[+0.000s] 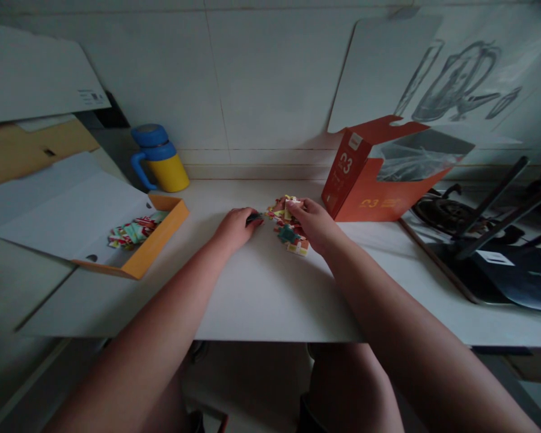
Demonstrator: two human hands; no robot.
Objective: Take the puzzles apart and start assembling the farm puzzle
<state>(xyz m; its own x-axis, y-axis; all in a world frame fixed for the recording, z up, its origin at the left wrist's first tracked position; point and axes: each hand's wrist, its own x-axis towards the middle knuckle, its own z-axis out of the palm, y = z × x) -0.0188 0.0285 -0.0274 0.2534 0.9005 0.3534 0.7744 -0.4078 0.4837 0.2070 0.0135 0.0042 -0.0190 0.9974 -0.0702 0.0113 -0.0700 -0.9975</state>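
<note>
1 blue-yellow jug (166, 169), 1 orange-red box (357, 189)

Back wall (270, 90): pale, large tiles or panels, thin seams, narrow ledge (252, 172) at the base. Grey jug-and-glass print (455, 81) upper right (can't tell if it's on the wall or a separate sheet). White tabletop (270, 307) runs up to the wall, straight front edge. Floor (247, 376) below is dark. Light is dim, cool, soft shadows.

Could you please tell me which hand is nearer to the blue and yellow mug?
The left hand. It is to the right of the blue and yellow mug and closer to the camera; the right hand is farther right, beyond the left one.
</note>
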